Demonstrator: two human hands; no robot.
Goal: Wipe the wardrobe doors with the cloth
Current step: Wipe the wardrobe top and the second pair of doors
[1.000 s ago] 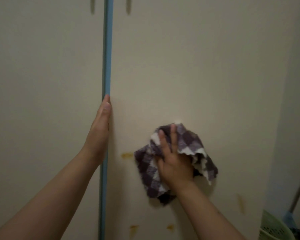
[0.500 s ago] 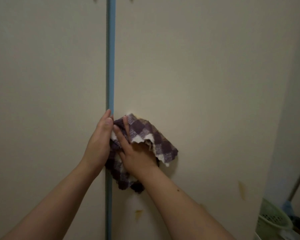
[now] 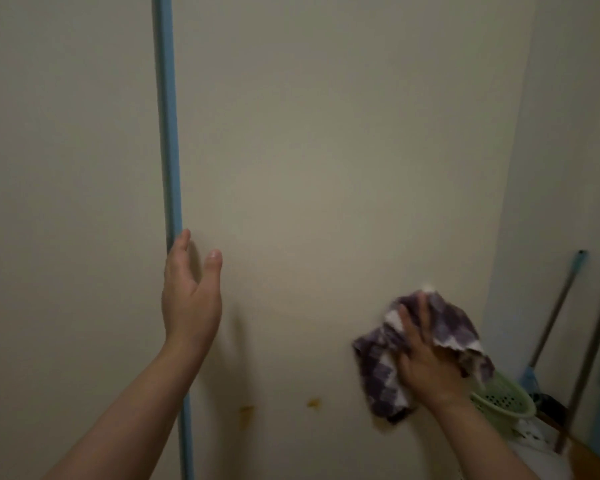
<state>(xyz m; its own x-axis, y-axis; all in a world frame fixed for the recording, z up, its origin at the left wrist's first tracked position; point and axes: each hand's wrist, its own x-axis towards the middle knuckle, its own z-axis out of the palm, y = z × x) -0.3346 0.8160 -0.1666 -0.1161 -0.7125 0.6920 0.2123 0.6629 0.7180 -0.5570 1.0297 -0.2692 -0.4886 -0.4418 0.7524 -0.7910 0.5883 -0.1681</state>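
Observation:
Two cream wardrobe doors fill the view, the left door and the right door, split by a vertical blue strip. My right hand presses a purple-and-white checked cloth flat against the lower right part of the right door, near its right edge. My left hand rests with fingers apart at the blue strip, thumb on the right door, holding nothing. Small yellow-brown stains sit low on the right door, left of the cloth.
A pale wall stands right of the wardrobe. In the lower right corner are a green perforated basket, a blue-handled broom or mop leaning on the wall, and a brown wooden pole.
My right hand swept the cloth from beside the blue strip to the right and down across the right door. My left hand stayed at the strip and spread its thumb out.

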